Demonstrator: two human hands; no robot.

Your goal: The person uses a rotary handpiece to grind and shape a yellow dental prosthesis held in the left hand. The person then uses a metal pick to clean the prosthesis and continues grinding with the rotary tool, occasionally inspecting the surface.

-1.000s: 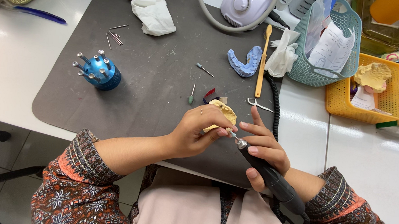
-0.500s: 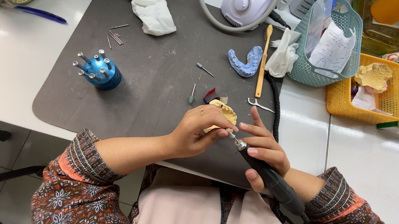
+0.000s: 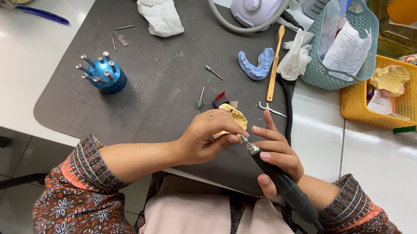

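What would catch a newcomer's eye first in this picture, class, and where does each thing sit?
At the near edge of the grey mat, the left hand grips a yellow tooth mould while the right hand holds a black power tool with its tip against it. Farther left on the mat stands a blue holder bristling with metal bits. At the far right sit a teal basket and a yellow basket.

Both forearms come in from the near edge of the desk, sleeves in a patterned orange-and-brown fabric pushed back from the wrists. The left hand (image 3: 207, 136) is curled, palm down, fingers and thumb pinched closed, a ring on one finger. The right hand (image 3: 277, 153) is wrapped in a pen-like grip, index finger stretched forward, thumb below. Their fingertips nearly meet.
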